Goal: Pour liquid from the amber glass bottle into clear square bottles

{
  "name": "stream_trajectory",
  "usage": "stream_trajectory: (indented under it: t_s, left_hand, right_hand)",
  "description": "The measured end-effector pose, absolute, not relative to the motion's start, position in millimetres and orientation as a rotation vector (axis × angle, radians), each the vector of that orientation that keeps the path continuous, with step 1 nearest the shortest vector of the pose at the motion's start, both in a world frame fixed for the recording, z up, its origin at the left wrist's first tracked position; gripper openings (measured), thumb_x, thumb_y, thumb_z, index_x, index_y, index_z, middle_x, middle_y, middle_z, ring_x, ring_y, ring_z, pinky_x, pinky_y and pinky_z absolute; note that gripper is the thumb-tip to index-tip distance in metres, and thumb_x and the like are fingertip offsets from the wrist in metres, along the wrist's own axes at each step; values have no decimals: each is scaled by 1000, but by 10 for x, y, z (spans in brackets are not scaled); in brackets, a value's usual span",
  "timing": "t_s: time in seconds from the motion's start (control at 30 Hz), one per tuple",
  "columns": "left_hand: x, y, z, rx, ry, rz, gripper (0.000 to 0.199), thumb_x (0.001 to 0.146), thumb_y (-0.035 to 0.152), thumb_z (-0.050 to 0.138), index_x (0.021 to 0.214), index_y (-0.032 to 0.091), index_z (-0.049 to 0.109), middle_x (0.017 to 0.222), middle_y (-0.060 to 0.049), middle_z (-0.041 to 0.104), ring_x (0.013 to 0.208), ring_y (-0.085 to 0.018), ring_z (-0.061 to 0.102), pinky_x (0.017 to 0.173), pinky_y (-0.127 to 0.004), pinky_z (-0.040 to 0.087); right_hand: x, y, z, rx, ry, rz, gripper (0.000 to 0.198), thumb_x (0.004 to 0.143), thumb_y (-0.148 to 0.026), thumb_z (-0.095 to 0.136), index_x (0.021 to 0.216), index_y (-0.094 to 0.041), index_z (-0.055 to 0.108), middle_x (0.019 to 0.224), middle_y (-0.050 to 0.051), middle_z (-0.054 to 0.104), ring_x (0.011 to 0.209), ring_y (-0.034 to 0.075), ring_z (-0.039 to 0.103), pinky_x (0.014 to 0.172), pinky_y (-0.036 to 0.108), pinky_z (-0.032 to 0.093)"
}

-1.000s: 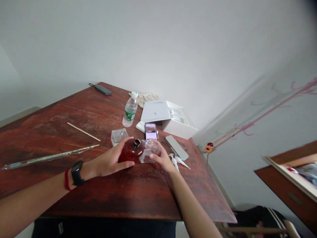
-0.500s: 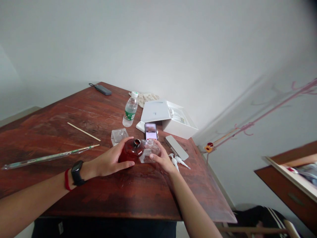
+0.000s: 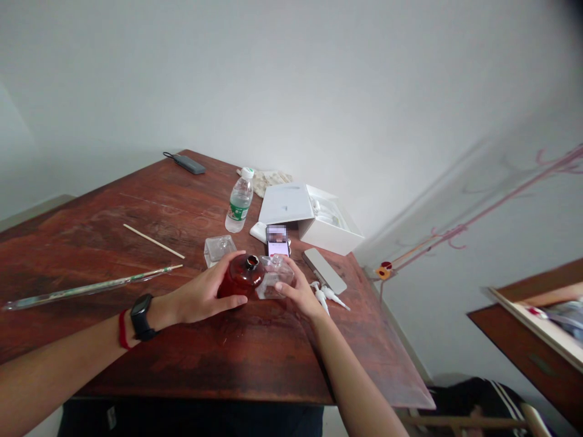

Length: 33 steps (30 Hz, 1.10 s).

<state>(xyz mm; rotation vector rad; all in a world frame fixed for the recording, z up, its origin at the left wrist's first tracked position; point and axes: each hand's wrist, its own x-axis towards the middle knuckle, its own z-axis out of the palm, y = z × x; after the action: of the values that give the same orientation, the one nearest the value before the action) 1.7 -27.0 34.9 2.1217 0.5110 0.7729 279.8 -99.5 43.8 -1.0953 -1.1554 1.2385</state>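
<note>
My left hand (image 3: 212,291) is wrapped round a dark red-brown bottle (image 3: 243,276) with an open neck, which stands upright on the wooden table. Closed on a clear square bottle (image 3: 269,286) is my right hand (image 3: 298,291); the two bottles stand side by side, close together. Another clear square container (image 3: 218,249) lies just beyond my left fingers. Two white pump heads (image 3: 328,295) rest to the right of my right hand. Behind the bottles a phone (image 3: 277,241) is propped with its screen lit.
Farther back stand a capped water bottle (image 3: 239,203) and an open white box (image 3: 330,224). A grey case (image 3: 324,271) lies at right. Chopsticks, one bare (image 3: 153,241) and some wrapped (image 3: 95,287), lie at left. A dark grey device (image 3: 186,162) is at the far corner.
Nearly nothing differs. Both hands keep the same hold on the two bottles, and the objects on the table stay in place.
</note>
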Motion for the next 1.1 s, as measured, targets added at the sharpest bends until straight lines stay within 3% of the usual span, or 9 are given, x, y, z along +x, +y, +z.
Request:
stream_trajectory:
  t_s: [1.1]
  left_hand:
    - [28,-355,462,2071,500,790,86,101,56,69,165,24,22,159,-18,55,142,-37,60,124,-53,45]
  right_hand:
    - [2790,-1016,467,-1105,-1153,1253,73,71,-40,98,135,-31,64,124,8,81,114,29,76,101,49,60]
